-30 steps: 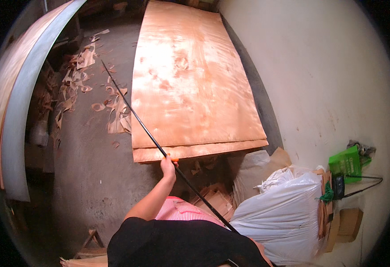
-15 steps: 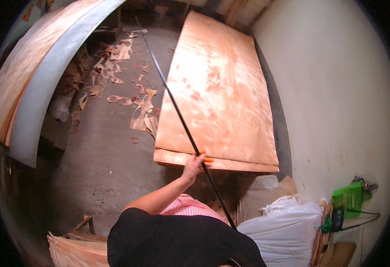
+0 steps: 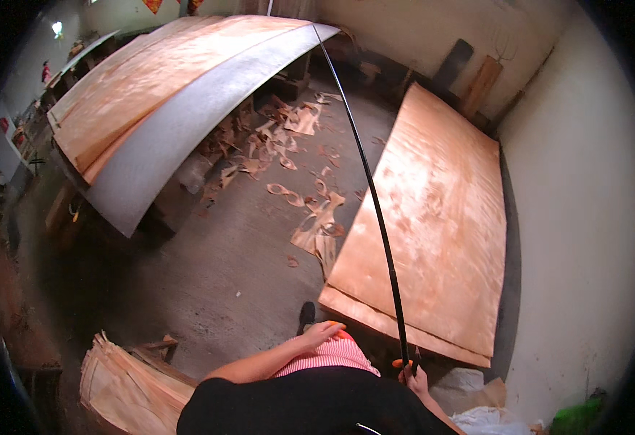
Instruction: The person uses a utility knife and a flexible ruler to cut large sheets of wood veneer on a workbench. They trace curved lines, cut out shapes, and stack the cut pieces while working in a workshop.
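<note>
Right hand (image 3: pixel 416 378) holds one black rod (image 3: pixel 377 206) beside one wood-sheet stack (image 3: pixel 440 232)

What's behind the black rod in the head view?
Behind the black rod: floor, wood-sheet stack and, near the far tip, the grey board. Strips directly behind the rod, and whatever the right hand blocks, can't be seen.

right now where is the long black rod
In the head view, the rod is in the right hand, just right of centre, crossing in front of the wood sheets.
</note>
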Demonstrator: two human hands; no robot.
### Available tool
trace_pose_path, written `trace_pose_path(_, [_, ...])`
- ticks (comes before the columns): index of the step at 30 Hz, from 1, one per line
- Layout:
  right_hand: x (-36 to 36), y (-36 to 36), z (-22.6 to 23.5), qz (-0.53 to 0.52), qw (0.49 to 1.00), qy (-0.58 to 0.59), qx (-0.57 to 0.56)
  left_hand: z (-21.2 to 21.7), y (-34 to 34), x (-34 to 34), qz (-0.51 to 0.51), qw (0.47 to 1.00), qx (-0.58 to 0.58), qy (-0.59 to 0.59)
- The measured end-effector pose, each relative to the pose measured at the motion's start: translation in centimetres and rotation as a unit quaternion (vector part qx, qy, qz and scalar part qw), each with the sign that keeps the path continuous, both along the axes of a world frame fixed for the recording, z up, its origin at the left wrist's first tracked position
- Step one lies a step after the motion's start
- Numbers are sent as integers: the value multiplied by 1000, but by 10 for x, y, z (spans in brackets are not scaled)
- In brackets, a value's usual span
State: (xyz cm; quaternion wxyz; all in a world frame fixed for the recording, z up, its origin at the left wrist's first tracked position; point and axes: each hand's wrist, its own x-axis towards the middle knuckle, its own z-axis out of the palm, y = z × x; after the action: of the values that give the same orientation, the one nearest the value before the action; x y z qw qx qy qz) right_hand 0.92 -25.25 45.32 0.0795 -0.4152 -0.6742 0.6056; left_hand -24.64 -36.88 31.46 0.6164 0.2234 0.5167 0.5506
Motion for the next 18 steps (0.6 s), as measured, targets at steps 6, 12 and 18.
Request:
trace_pose_path(6, [-129, 30, -26, -29, 993, 68, -87, -61, -75, -73, 172, 977, -125, 34])
trace_pose_path(12, [-282, 71, -74, 53, 992, 95, -58, -78, -113, -154, 243, 945, -217, 14])
trace_pose_path(18, [-574, 201, -1, 72, 958, 202, -191, -24, -140, -263, 274, 927, -235, 103])
